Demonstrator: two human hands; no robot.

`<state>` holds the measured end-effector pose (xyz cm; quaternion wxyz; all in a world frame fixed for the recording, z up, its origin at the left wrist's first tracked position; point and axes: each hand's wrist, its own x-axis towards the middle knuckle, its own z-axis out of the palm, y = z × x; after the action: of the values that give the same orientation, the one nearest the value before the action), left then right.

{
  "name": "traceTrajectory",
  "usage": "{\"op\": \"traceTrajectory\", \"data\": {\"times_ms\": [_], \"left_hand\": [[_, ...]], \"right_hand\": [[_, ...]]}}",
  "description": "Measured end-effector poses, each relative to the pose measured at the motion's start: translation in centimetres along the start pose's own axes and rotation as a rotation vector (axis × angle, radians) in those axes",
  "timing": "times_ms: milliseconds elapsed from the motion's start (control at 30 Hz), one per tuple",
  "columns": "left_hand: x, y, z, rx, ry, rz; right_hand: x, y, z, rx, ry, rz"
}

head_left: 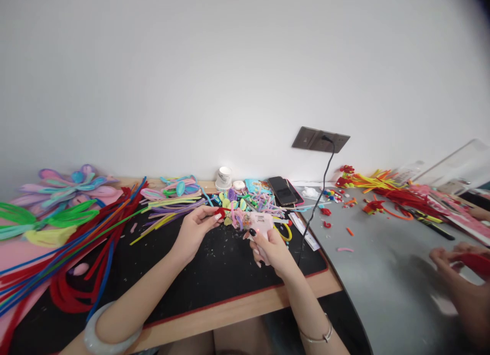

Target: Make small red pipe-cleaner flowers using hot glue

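Observation:
Between thumb and fingers, my left hand (196, 227) pinches a small red fuzzy piece (220, 213), which looks like bent pipe cleaner. A pale pink hot glue gun (261, 223) is gripped in my right hand (271, 247), its front end towards the red piece and a glue stick poking out at its rear. A small red light glows on the gun's body. Whether its nozzle touches the red piece I cannot tell, as pastel pipe-cleaner bits (238, 218) crowd the background there. Both hands are above the black mat (214, 278).
Long pipe cleaners (109, 237) and a large pastel flower (74, 186) lie at the left. A paper cup (224, 178) and a phone (283, 190) stand along the wall. A black cord (320, 191) hangs from the socket. Another person's hand (455, 270) works at the grey table (383, 288).

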<state>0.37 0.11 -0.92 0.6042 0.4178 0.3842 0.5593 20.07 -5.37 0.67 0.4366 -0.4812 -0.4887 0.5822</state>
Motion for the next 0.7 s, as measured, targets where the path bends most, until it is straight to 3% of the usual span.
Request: {"op": "traceTrajectory", "data": {"times_ms": [267,700], "left_hand": [[-0.14,0.16,-0.14,-0.016,-0.065,-0.097],[-0.03,0.08,-0.15,0.011,-0.055,-0.074]], "right_hand": [[0.11,-0.38,0.17,-0.013,0.044,-0.048],[0.18,0.15,-0.18,-0.051,0.008,-0.032]]}}
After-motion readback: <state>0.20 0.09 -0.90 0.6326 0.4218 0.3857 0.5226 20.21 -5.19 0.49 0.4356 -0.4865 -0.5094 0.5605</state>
